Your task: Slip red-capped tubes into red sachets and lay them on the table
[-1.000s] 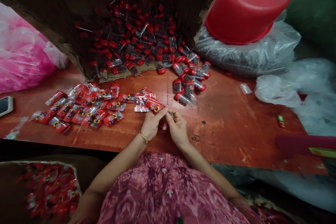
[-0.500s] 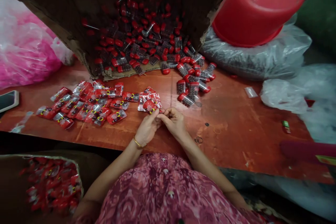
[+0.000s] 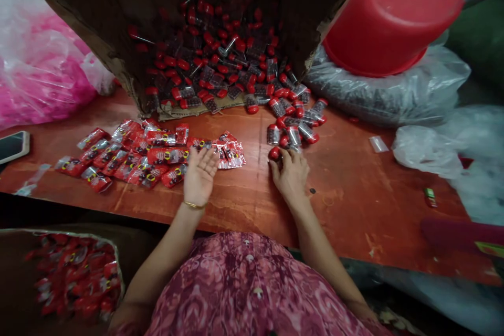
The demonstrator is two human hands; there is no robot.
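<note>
My left hand (image 3: 199, 174) is open, palm up, with fingers spread just in front of a spread of red sealed packets (image 3: 129, 155) on the reddish wooden table (image 3: 346, 189). It holds nothing. My right hand (image 3: 290, 173) lies palm down at the near edge of a small cluster of red-capped clear vials (image 3: 293, 131). Its fingers curl over one red-capped vial (image 3: 274, 153). Many more such vials spill from a tipped cardboard box (image 3: 98, 16) at the back.
A phone (image 3: 13, 146) lies at the table's left edge. A pink plastic bag (image 3: 39, 73) sits back left. A red tub (image 3: 389, 21) rests upside down on clear plastic bags (image 3: 389, 89) at right. A container of red packets (image 3: 71, 278) stands below left.
My hands were together pinching a packet; now they have parted. The packet lies on the pile, the left hand has opened and the right hand has reached to the vials.
</note>
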